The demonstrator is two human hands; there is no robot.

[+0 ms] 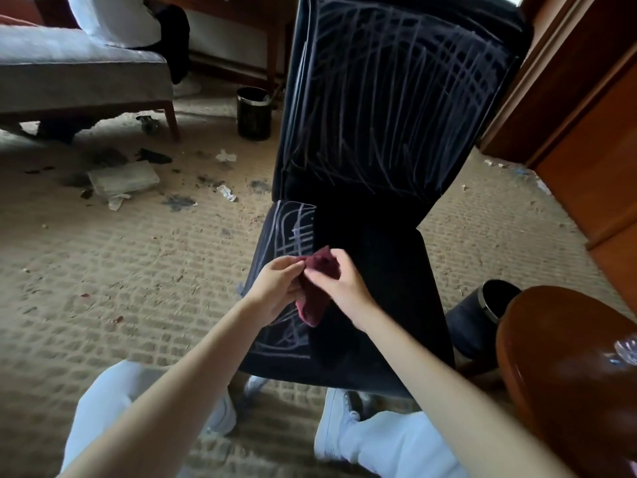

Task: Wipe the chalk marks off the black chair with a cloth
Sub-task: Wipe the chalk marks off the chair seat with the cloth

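Observation:
The black chair (pixel 379 270) stands in front of me. White chalk marks (pixel 396 98) cover its backrest, and more chalk lines (pixel 293 232) run down the left side of the seat. The right side of the seat looks plain black. A dark red cloth (pixel 315 270) hangs above the seat, held between both hands. My left hand (pixel 275 288) pinches its upper left edge. My right hand (pixel 339 281) pinches the cloth from the right, fingers curled over its top.
A round wooden table (pixel 565 367) is at the lower right, with a dark bin (pixel 482 312) lying beside the chair. Another black bin (pixel 254 113) stands behind the chair. A grey couch (pixel 86 74) is at the far left. Paper scraps (pixel 120 179) and dirt litter the carpet.

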